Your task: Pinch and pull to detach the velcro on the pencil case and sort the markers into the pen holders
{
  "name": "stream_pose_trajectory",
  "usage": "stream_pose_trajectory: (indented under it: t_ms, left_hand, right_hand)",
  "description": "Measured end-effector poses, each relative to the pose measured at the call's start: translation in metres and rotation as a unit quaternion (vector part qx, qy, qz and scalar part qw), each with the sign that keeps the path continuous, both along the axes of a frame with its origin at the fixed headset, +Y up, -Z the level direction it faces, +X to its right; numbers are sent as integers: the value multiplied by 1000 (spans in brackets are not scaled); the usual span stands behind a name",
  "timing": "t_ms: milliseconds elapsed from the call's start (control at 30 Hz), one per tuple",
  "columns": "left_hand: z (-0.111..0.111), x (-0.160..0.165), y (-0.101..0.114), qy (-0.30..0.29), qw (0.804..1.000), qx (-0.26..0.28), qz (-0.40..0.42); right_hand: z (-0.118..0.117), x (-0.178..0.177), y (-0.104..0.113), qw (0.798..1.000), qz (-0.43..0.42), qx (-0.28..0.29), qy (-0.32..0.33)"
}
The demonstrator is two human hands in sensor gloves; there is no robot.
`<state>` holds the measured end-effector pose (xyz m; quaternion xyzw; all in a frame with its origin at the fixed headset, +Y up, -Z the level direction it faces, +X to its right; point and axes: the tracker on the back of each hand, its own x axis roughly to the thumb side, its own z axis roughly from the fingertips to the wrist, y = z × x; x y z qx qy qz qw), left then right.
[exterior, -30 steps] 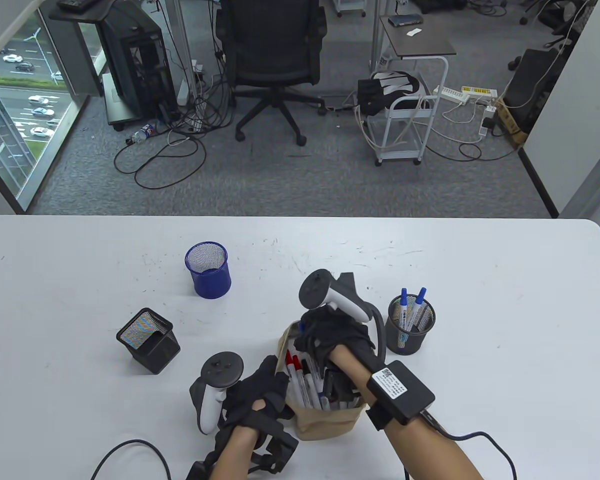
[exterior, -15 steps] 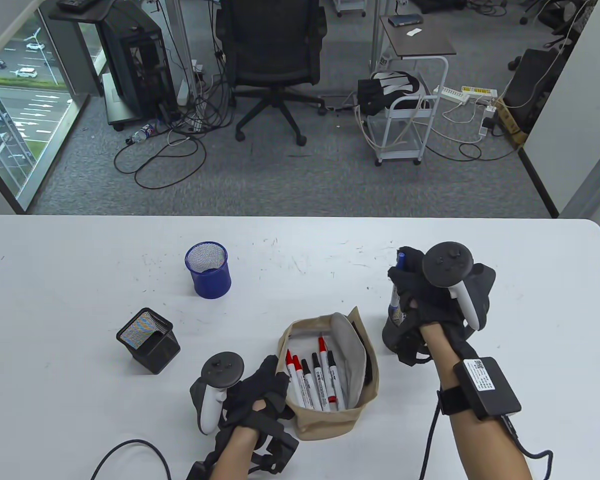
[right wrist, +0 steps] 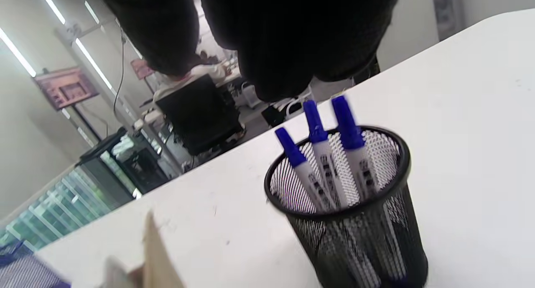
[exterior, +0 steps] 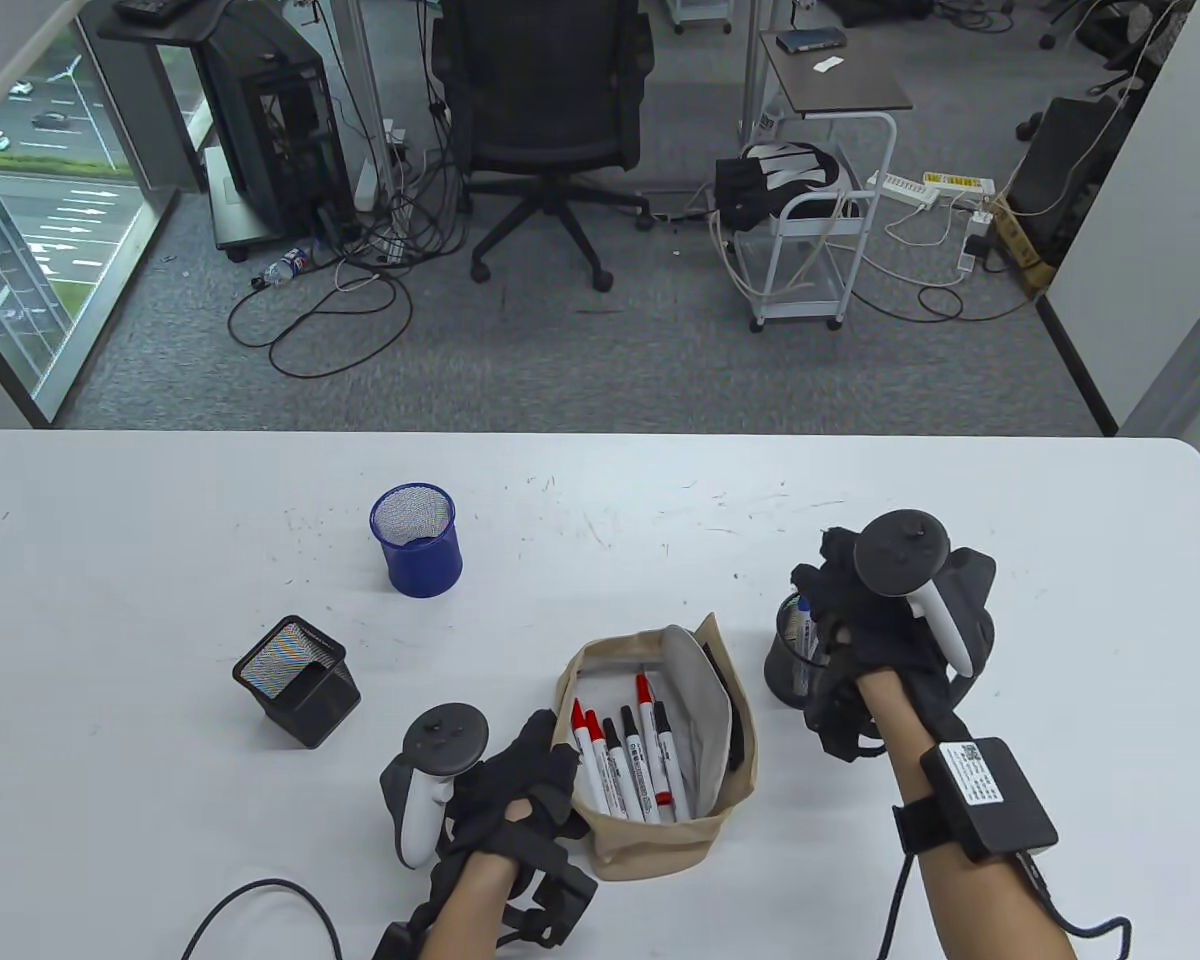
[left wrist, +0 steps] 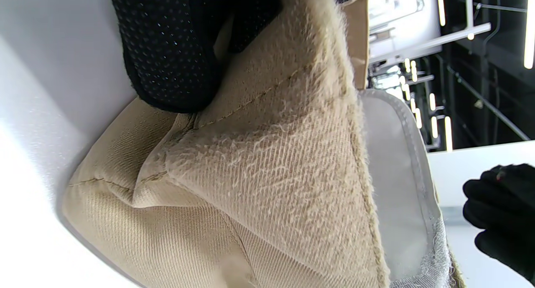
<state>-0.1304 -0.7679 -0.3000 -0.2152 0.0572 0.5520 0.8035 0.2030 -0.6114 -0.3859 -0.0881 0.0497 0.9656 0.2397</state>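
Now sorting step – case already open, blue markers going into round black holder. Landmark: pencil case (exterior: 660,760). Blue holder (exterior: 416,540) and square black holder (exterior: 296,682) left of case, both without markers. Left hand (exterior: 520,800) grips case's left edge, fingers clamped on fabric. Red and black markers (exterior: 625,760) lie inside case. Right of case – round black holder (right wrist: 355,221) with three blue markers (right wrist: 322,162); right hand (exterior: 860,640) hovers just above them, finger state not discernible. Next, likely: reach back into case, pinch one marker.

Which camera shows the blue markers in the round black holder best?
The right wrist view: three blue markers stand in the black holder, caps clear. In the table view the right hand covers most of them. The left wrist view shows only the pencil case.
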Motion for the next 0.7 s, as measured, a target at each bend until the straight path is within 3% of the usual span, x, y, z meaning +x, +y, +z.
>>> stream_pose_trajectory:
  t_ms: [167,333,533,700]
  left_hand:
    - [0,0,0,0,1000,0,1]
    - [0,0,0,4,1000,5,-9]
    - [2,0,6,22,998,25,-52]
    - [-3,-3,7,32,996,2,-79]
  right_hand:
    - [25,-36,-30,990,39,-109,84]
    - [37,-55,-67,974,43,-186,119]
    - [35,-54,-81,981,25,-164,104]
    - [35,-51,-82,984,20,-144,104]
